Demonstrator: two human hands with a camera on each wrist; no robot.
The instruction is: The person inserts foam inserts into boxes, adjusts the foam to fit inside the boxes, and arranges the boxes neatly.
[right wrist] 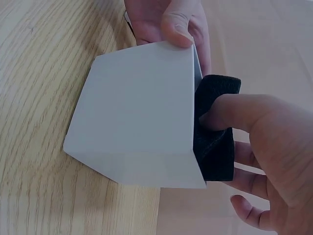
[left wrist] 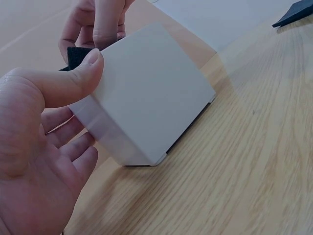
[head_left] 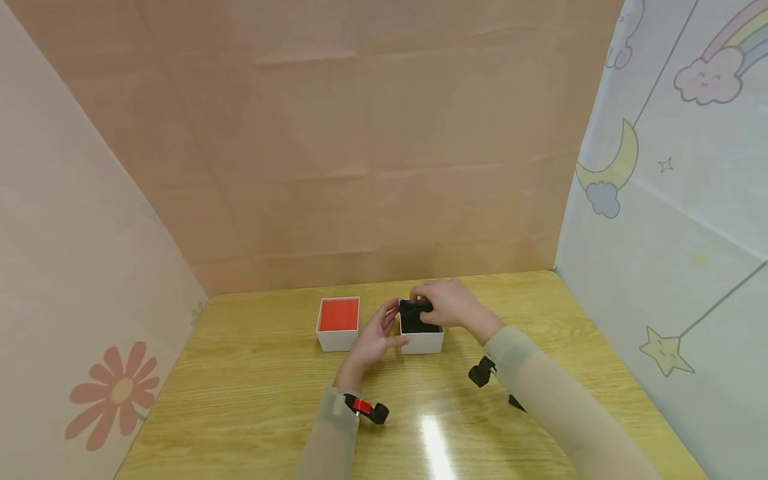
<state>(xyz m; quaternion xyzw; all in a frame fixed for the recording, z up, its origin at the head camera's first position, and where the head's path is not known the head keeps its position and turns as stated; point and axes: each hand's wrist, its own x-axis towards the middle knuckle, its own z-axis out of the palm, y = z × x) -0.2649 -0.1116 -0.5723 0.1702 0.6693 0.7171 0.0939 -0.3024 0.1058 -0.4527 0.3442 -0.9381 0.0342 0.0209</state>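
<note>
A white box stands on the table in front of me, its top filled with black, felt-like cloth. My left hand holds the box by its left side, thumb at the front rim in the left wrist view and fingers along the side wall. From above, my right hand pinches the black cloth. In the right wrist view the cloth is bunched and sticks out past the rim. The inside of the box below it is hidden.
A second white box with a red surface inside stands to the left. A dark flat piece shows partly beneath my right forearm. Covered walls close off the table's back and both sides.
</note>
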